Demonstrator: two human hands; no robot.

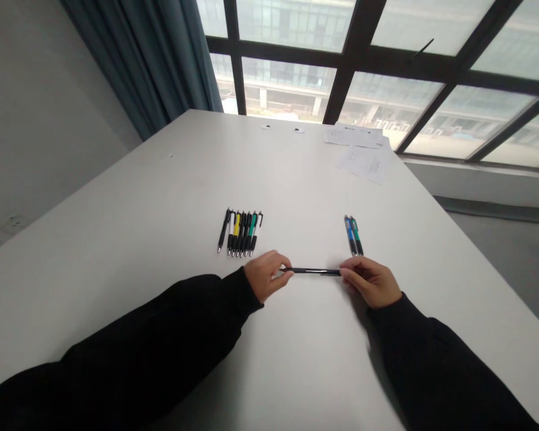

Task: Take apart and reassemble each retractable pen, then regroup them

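Note:
A black pen lies level between my two hands, low over the white table. My left hand pinches its left end between thumb and fingers. At the other end, the fingertips of my right hand are closed on it. Beyond my left hand is a row of several pens side by side, with black, white, yellow and green barrels. Just past my right hand lie a blue pen and a green pen, their lower ends close to my fingers.
Papers lie at the table's far right corner, by the window. Two small white pieces with dark centres sit near the far edge, one of them a small fitting. A blue curtain hangs at the back left.

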